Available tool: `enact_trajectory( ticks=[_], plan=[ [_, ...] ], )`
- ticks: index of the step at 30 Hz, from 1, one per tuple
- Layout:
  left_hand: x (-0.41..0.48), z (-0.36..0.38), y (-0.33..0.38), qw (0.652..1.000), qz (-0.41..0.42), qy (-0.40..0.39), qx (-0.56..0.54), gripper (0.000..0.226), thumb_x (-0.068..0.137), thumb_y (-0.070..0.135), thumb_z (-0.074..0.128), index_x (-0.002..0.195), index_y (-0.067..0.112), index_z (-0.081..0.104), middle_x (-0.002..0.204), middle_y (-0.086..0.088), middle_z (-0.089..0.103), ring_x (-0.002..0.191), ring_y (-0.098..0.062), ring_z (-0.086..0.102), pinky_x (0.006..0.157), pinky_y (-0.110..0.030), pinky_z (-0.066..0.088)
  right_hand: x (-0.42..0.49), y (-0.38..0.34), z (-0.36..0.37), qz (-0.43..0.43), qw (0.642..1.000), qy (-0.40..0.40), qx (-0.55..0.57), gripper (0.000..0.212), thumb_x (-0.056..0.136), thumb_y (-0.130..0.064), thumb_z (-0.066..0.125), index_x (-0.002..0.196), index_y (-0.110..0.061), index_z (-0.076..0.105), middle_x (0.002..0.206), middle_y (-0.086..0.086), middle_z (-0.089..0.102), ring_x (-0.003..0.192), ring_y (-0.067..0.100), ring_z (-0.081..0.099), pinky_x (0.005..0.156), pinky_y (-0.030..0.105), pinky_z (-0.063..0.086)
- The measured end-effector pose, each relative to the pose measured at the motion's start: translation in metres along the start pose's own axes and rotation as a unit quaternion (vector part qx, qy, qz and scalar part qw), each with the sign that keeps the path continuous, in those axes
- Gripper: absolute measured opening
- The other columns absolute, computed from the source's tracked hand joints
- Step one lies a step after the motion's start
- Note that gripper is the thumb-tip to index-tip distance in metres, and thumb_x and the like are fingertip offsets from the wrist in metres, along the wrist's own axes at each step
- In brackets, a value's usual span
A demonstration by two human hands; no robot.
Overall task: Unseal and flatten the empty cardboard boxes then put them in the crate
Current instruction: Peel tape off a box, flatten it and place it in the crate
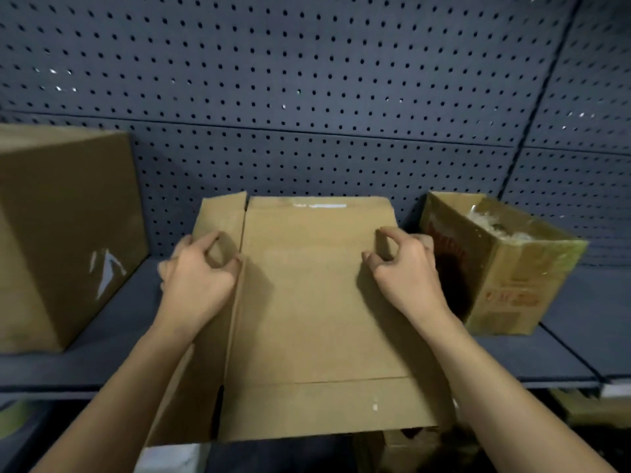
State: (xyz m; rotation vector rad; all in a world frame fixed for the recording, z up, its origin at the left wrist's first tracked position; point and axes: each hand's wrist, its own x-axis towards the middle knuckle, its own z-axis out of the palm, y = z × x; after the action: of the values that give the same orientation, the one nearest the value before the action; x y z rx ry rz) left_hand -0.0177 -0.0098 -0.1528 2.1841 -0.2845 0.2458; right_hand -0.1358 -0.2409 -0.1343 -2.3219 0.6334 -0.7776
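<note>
A flattened brown cardboard box (317, 312) lies on the dark shelf (512, 356) in front of me, its near end hanging over the shelf edge. My left hand (198, 268) rests with curled fingers on the box's left fold, fingertips and knuckles pressing the cardboard. On the right side of the top panel, my right hand (403, 261) presses down with bent fingers. Neither hand wraps round the cardboard. No crate is in view.
A large sealed brown box (65, 233) stands on the shelf at the left. A smaller open box with red print (505, 268) and clear wrap inside sits at the right. A perforated dark back panel (307, 97) closes the shelf. More cardboard lies below the shelf edge.
</note>
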Motion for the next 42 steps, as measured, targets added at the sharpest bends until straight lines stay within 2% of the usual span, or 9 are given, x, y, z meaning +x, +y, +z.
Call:
enact_trajectory(
  ticks=[7, 12, 17, 20, 24, 29, 33, 37, 42],
  plan=[
    [-0.026, -0.041, 0.057, 0.992, 0.108, 0.045, -0.056, 0.058, 0.095, 0.045, 0.058, 0.149, 0.028, 0.044, 0.160, -0.011, 0.027, 0.145, -0.039, 0.024, 0.117, -0.048, 0.021, -0.031, -0.050, -0.091, -0.075, 0.990, 0.113, -0.028, 0.050, 0.096, -0.032, 0.061, 0.144, -0.026, 0.048, 0.122, -0.001, 0.028, 0.136, 0.025, 0.032, 0.107, 0.032, 0.028],
    [-0.069, -0.019, 0.126, 0.979, 0.163, 0.006, -0.119, 0.058, 0.097, 0.044, 0.057, 0.150, 0.030, 0.041, 0.162, -0.007, 0.023, 0.147, -0.033, 0.016, 0.117, -0.042, 0.018, -0.063, -0.023, -0.167, -0.045, 0.985, 0.163, -0.045, 0.049, 0.097, -0.032, 0.060, 0.144, -0.030, 0.048, 0.141, 0.008, 0.033, 0.138, 0.026, 0.030, 0.100, 0.025, 0.026],
    [-0.127, 0.028, 0.190, 0.952, 0.252, -0.064, -0.165, 0.058, 0.095, 0.046, 0.058, 0.149, 0.033, 0.042, 0.164, -0.004, 0.019, 0.149, -0.029, 0.013, 0.116, -0.039, 0.017, -0.115, 0.039, -0.250, 0.039, 0.971, 0.220, -0.080, 0.054, 0.096, -0.035, 0.061, 0.146, -0.036, 0.044, 0.143, 0.010, 0.046, 0.133, 0.025, 0.042, 0.110, 0.031, 0.031],
    [-0.169, 0.074, 0.224, 0.928, 0.303, -0.120, -0.180, 0.057, 0.095, 0.046, 0.059, 0.148, 0.034, 0.043, 0.164, -0.005, 0.019, 0.148, -0.030, 0.014, 0.117, -0.041, 0.018, -0.156, 0.086, -0.300, 0.117, 0.956, 0.239, -0.125, 0.058, 0.095, -0.033, 0.060, 0.148, -0.040, 0.038, 0.117, 0.018, 0.061, 0.112, 0.029, 0.052, 0.089, 0.035, 0.040],
    [-0.231, 0.152, 0.259, 0.892, 0.360, -0.214, -0.168, 0.057, 0.094, 0.047, 0.059, 0.148, 0.036, 0.043, 0.164, -0.009, 0.017, 0.145, -0.033, 0.017, 0.118, -0.040, 0.016, -0.221, 0.151, -0.340, 0.255, 0.924, 0.238, -0.154, 0.061, 0.099, -0.025, 0.052, 0.152, -0.042, 0.028, 0.133, 0.027, 0.052, 0.128, 0.041, 0.043, 0.099, 0.040, 0.038],
    [-0.306, 0.260, 0.271, 0.836, 0.405, -0.347, -0.126, 0.058, 0.095, 0.046, 0.059, 0.148, 0.030, 0.045, 0.163, -0.008, 0.021, 0.141, -0.032, 0.021, 0.116, -0.039, 0.018, -0.290, 0.254, -0.339, 0.430, 0.861, 0.229, -0.147, 0.063, 0.102, -0.027, 0.046, 0.156, -0.039, 0.017, 0.142, 0.034, 0.038, 0.130, 0.044, 0.038, 0.109, 0.033, 0.029],
    [-0.347, 0.341, 0.248, 0.789, 0.419, -0.442, -0.083, 0.054, 0.096, 0.041, 0.058, 0.148, 0.029, 0.045, 0.162, -0.007, 0.022, 0.141, -0.033, 0.021, 0.117, -0.038, 0.018, -0.328, 0.315, -0.303, 0.537, 0.809, 0.211, -0.114, 0.069, 0.101, -0.044, 0.047, 0.157, -0.039, 0.007, 0.153, 0.037, 0.013, 0.138, 0.053, 0.027, 0.118, 0.046, 0.022],
    [-0.361, 0.412, 0.202, 0.746, 0.419, -0.518, -0.008, 0.054, 0.099, 0.039, 0.053, 0.150, 0.031, 0.040, 0.164, -0.006, 0.016, 0.142, -0.033, 0.017, 0.118, -0.043, 0.015, -0.351, 0.362, -0.241, 0.597, 0.777, 0.173, -0.095, 0.082, 0.096, -0.054, 0.051, 0.156, -0.040, -0.003, 0.160, 0.028, -0.015, 0.144, 0.054, 0.011, 0.115, 0.055, 0.019],
    [-0.371, 0.468, 0.151, 0.708, 0.433, -0.556, 0.043, 0.051, 0.100, 0.035, 0.052, 0.150, 0.037, 0.040, 0.165, -0.002, 0.008, 0.141, -0.028, 0.009, 0.118, -0.052, 0.017, -0.366, 0.400, -0.179, 0.622, 0.758, 0.147, -0.131, 0.080, 0.096, -0.060, 0.042, 0.155, -0.039, -0.008, 0.156, 0.023, -0.033, 0.140, 0.052, 0.018, 0.113, 0.055, 0.024]
  ],
)
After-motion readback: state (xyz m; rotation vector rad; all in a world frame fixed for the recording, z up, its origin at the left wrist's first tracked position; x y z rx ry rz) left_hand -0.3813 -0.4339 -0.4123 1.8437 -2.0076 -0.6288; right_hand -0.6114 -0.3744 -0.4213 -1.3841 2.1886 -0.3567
